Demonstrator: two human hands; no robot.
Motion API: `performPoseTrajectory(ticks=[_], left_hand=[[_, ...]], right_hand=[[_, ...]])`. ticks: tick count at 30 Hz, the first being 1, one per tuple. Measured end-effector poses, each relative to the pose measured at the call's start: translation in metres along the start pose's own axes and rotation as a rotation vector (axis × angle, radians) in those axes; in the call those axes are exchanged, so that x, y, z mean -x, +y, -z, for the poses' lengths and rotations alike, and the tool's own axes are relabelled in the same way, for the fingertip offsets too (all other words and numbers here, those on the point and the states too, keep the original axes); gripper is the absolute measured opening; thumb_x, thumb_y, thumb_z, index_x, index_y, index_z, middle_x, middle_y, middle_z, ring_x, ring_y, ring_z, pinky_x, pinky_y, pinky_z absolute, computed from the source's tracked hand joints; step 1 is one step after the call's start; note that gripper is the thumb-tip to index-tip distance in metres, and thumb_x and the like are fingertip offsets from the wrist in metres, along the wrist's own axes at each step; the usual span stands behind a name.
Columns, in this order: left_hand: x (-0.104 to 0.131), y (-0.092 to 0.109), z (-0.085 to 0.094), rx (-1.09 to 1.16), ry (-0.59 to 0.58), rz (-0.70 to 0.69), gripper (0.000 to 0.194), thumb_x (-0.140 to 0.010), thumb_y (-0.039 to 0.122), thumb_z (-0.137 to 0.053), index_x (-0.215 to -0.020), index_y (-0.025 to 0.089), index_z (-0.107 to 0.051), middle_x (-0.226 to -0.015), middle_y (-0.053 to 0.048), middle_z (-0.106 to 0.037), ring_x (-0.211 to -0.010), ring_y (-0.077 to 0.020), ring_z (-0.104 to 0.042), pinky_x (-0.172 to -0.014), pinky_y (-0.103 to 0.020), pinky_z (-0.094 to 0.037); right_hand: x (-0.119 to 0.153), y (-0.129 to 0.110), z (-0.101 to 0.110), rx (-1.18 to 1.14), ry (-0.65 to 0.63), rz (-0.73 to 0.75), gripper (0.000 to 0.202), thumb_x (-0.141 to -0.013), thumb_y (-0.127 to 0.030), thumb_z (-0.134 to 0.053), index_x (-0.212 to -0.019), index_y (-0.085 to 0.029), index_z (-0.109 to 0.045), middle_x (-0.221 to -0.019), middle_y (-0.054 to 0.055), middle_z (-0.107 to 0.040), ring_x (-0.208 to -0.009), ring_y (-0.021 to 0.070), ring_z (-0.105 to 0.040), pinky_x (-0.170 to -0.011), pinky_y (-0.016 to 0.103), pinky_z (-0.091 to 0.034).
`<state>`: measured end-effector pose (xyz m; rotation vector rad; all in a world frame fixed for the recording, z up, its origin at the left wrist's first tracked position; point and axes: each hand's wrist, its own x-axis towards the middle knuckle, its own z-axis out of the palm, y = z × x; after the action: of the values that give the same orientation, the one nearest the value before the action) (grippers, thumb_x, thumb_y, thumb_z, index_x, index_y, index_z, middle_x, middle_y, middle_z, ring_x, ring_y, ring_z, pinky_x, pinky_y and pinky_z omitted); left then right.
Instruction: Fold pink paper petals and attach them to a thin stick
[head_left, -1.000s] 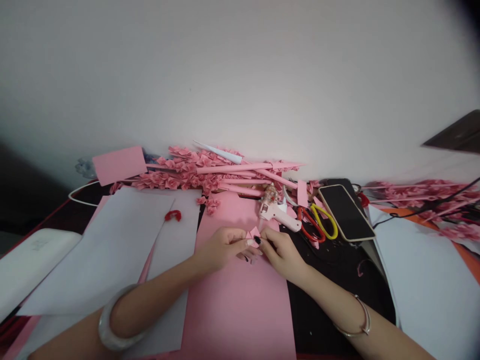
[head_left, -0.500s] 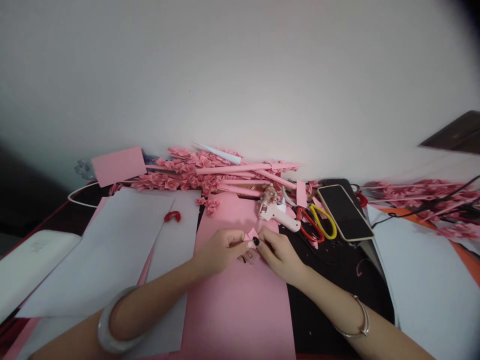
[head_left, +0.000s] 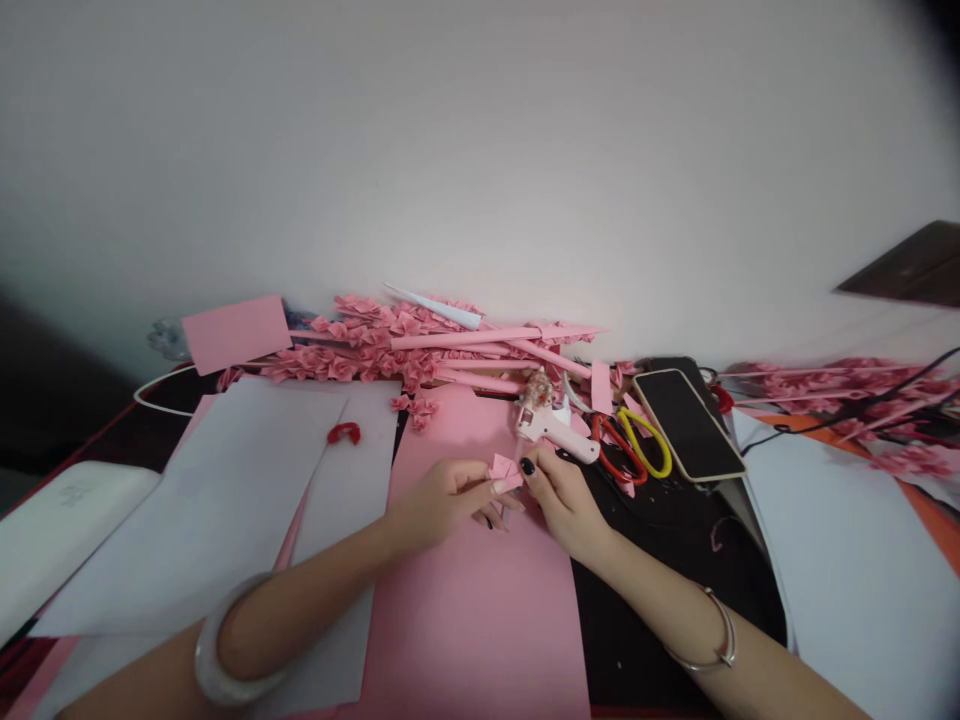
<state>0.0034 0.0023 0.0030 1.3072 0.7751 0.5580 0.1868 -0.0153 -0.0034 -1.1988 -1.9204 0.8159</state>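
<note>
A small folded piece of pink paper is pinched between the thumb and fingers of my left hand. My right hand closes its thumb and forefinger on the right edge of the same piece. Both hands are held over a large pink sheet. Just beyond them lies a pale pink glue gun with a glittery front. To its right are scissors with red and yellow handles.
Pink paper flowers and rolled stems line the wall. White sheets and a red curved object lie left. A phone, more white paper and a black cable are right. A white box sits far left.
My right thumb has shifted right, off the middle of the pink piece to its edge, so more of the piece shows. My left hand has barely moved.
</note>
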Motion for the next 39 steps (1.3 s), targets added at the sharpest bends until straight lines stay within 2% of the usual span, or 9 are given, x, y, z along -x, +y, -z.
performPoseTrajectory(ticks=[5, 8, 13, 17, 21, 26, 33, 39], left_hand=[[-0.0001, 0.0000, -0.0002, 0.021, 0.000, 0.007, 0.029, -0.084, 0.038, -0.052, -0.087, 0.013, -0.065, -0.081, -0.006, -0.069, -0.069, -0.0163, -0.066, -0.066, -0.028, -0.051], [-0.0002, -0.0009, 0.0001, 0.045, 0.015, -0.017, 0.026, -0.082, 0.037, -0.054, -0.086, 0.013, -0.064, -0.075, -0.004, -0.066, -0.068, -0.0158, -0.065, -0.067, -0.028, -0.051], [-0.0005, -0.0017, -0.0009, 0.041, 0.101, -0.020, 0.023, -0.077, 0.036, -0.061, -0.083, 0.014, -0.061, -0.072, -0.004, -0.066, -0.068, -0.0161, -0.064, -0.065, -0.028, -0.051], [-0.0003, -0.0003, -0.0013, 0.008, 0.075, 0.019, 0.024, -0.076, 0.037, -0.062, -0.077, 0.013, -0.063, -0.070, -0.005, -0.067, -0.067, -0.0174, -0.066, -0.066, -0.029, -0.052], [-0.0007, 0.0001, -0.0002, 0.009, 0.053, 0.005, 0.022, -0.077, 0.035, -0.061, -0.076, 0.013, -0.062, -0.070, -0.004, -0.067, -0.068, -0.0164, -0.065, -0.066, -0.027, -0.051], [-0.0020, -0.0044, 0.0011, 0.016, 0.078, -0.041, 0.017, -0.075, 0.030, -0.064, -0.079, 0.014, -0.059, -0.069, -0.002, -0.065, -0.067, -0.0157, -0.065, -0.064, -0.025, -0.050], [-0.0033, -0.0047, 0.0032, 0.069, 0.033, 0.012, 0.022, -0.077, 0.035, -0.062, -0.082, 0.014, -0.061, -0.080, -0.005, -0.069, -0.069, -0.0161, -0.067, -0.067, -0.027, -0.051], [-0.0038, -0.0057, 0.0039, 0.041, 0.054, 0.025, 0.017, -0.076, 0.031, -0.063, -0.078, 0.014, -0.063, -0.075, -0.004, -0.069, -0.072, -0.0165, -0.068, -0.068, -0.026, -0.051]], right_hand=[[-0.0009, 0.0005, -0.0002, -0.007, -0.065, -0.034, 0.027, -0.093, -0.031, -0.040, -0.070, -0.018, -0.044, -0.060, -0.003, -0.043, -0.053, 0.0108, -0.038, -0.051, 0.023, -0.031], [-0.0004, 0.0015, -0.0003, 0.000, -0.067, -0.007, 0.025, -0.094, -0.027, -0.037, -0.071, -0.019, -0.043, -0.063, -0.002, -0.045, -0.056, 0.0116, -0.041, -0.054, 0.023, -0.034], [0.0005, 0.0013, 0.0003, 0.043, -0.104, 0.063, 0.021, -0.093, -0.019, -0.033, -0.075, -0.020, -0.043, -0.067, -0.001, -0.045, -0.059, 0.0128, -0.043, -0.056, 0.024, -0.035], [-0.0004, -0.0011, 0.0007, 0.072, -0.146, 0.094, 0.019, -0.092, -0.014, -0.035, -0.076, -0.020, -0.044, -0.068, 0.000, -0.048, -0.059, 0.0125, -0.045, -0.057, 0.024, -0.035], [-0.0014, -0.0016, 0.0012, 0.079, -0.142, 0.098, 0.019, -0.091, -0.013, -0.036, -0.075, -0.019, -0.045, -0.068, 0.000, -0.050, -0.059, 0.0121, -0.046, -0.057, 0.023, -0.036], [-0.0014, -0.0010, 0.0008, 0.109, -0.140, 0.109, 0.017, -0.090, -0.013, -0.038, -0.076, -0.019, -0.048, -0.068, 0.000, -0.051, -0.060, 0.0127, -0.047, -0.058, 0.023, -0.036], [0.0001, -0.0003, 0.0004, 0.087, -0.093, 0.074, 0.018, -0.090, -0.014, -0.039, -0.075, -0.019, -0.049, -0.066, 0.000, -0.050, -0.059, 0.0121, -0.046, -0.057, 0.023, -0.037], [-0.0016, -0.0004, 0.0007, 0.070, -0.083, 0.055, 0.017, -0.089, -0.015, -0.042, -0.073, -0.019, -0.046, -0.064, -0.002, -0.047, -0.057, 0.0113, -0.043, -0.055, 0.022, -0.034]])
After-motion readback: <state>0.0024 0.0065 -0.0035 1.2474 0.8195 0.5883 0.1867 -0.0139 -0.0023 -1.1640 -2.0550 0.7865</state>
